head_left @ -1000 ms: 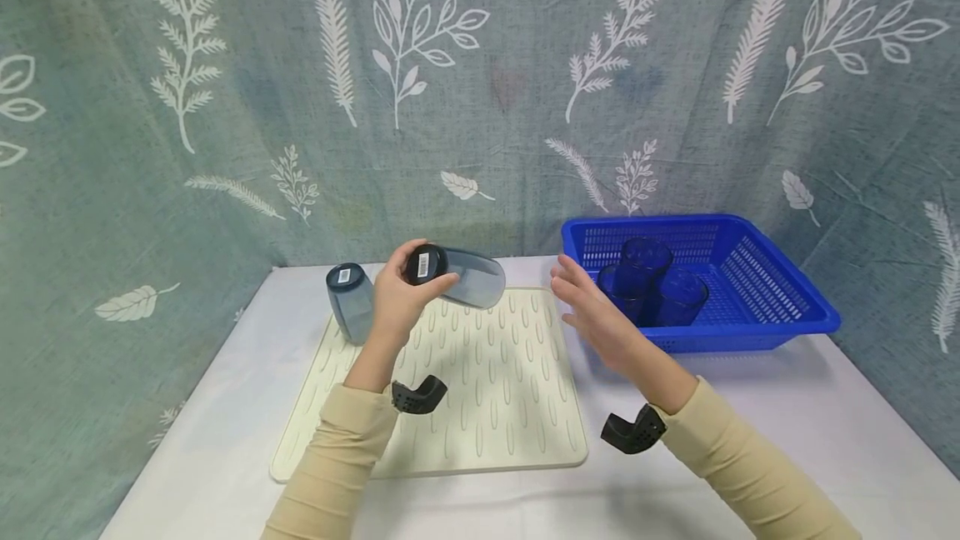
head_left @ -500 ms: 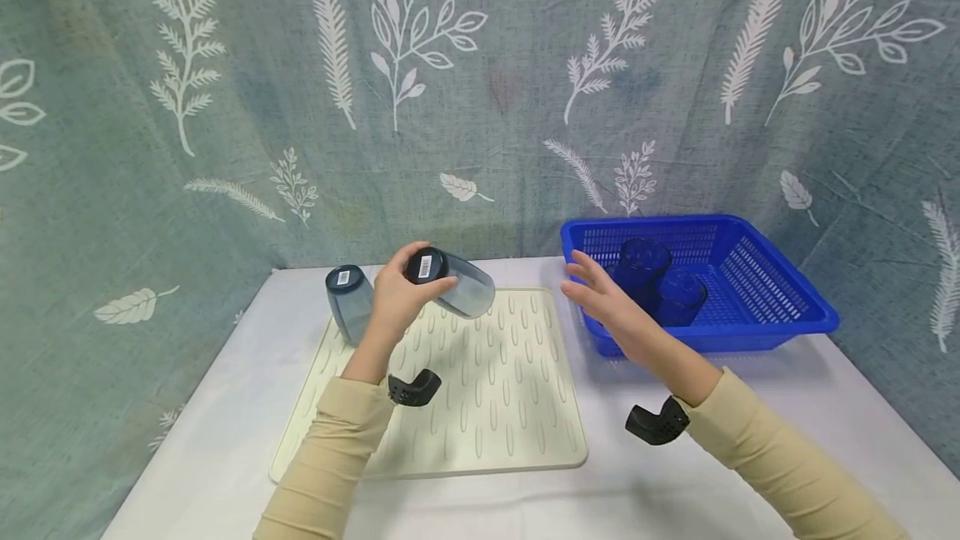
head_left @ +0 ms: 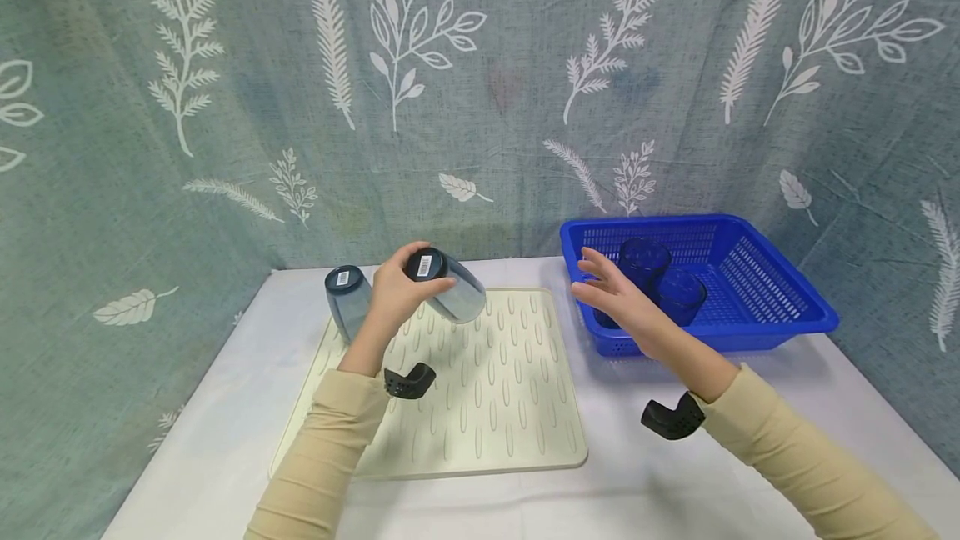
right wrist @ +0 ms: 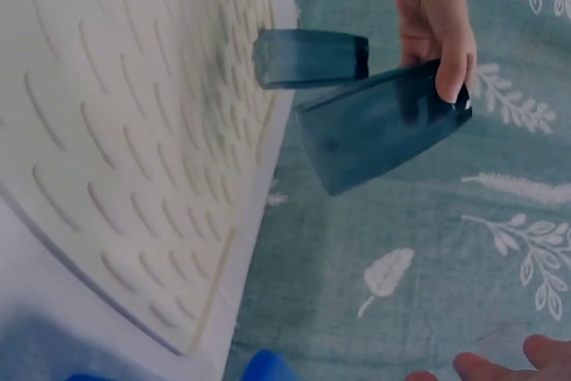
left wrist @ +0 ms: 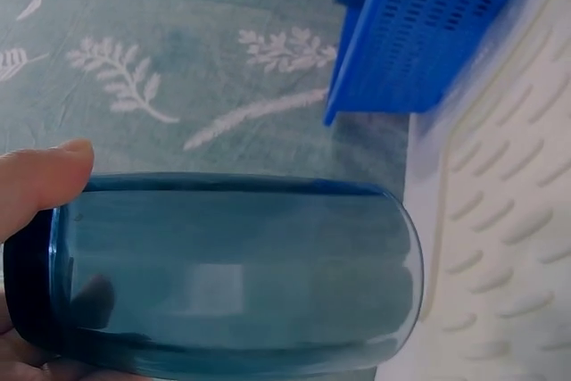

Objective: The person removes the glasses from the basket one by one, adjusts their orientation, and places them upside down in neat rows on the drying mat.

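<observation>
Person's L hand (head_left: pixel 396 292) gripping base of tilted blue-tinted tumbler (head_left: pixel 461 297) above cream ridged mat (head_left: pixel 487 394), upside-down 2nd tumbler (head_left: pixel 350 305) L of that hand, R hand (head_left: pixel 624 298) loose, nr blue perforated basket (head_left: pixel 727 339).

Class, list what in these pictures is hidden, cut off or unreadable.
Head: label print on the held glass, too small.
Head: part of the standing glass, behind the left arm.
Head: part of the blue basket, behind the right hand.
Right wrist: most of that hand, past the bottom edge.
</observation>
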A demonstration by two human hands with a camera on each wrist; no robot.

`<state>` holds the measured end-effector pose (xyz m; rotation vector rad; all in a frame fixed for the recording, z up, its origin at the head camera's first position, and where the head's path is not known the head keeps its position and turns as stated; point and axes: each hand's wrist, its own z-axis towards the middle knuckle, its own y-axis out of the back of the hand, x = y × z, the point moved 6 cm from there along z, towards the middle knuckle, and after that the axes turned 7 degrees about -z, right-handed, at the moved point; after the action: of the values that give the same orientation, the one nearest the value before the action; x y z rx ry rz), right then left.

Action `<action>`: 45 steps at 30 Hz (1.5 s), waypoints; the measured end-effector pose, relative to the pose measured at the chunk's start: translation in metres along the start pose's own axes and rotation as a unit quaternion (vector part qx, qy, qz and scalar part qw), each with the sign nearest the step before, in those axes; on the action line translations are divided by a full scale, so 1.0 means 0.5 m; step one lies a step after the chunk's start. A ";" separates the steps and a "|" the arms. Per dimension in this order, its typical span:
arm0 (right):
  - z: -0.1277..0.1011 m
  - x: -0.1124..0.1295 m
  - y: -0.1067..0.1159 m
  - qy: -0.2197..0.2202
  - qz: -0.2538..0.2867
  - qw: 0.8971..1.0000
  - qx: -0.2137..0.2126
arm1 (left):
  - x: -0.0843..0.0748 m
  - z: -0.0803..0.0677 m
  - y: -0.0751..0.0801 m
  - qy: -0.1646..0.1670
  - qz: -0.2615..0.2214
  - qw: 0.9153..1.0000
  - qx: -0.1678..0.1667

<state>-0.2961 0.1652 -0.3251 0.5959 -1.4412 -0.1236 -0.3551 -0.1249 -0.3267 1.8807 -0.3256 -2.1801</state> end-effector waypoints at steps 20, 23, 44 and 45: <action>-0.029 -0.010 0.068 0.009 -0.120 0.992 -0.047 | 0.011 0.020 0.005 0.014 0.090 0.995 0.029; -0.032 -0.011 0.078 0.020 -0.164 0.984 -0.062 | 0.015 0.023 0.007 0.015 0.104 0.994 0.031; -0.077 -0.053 0.177 0.027 -0.309 0.937 -0.158 | 0.043 0.042 0.022 0.039 0.150 0.986 0.057; -0.078 -0.055 0.180 0.029 -0.317 0.934 -0.161 | 0.044 0.043 0.023 0.040 0.152 0.986 0.056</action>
<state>-0.2874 0.2656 -0.3093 0.7629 -1.0933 -0.8302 -0.3791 -0.1430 -0.3405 1.8277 -0.6846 -1.9154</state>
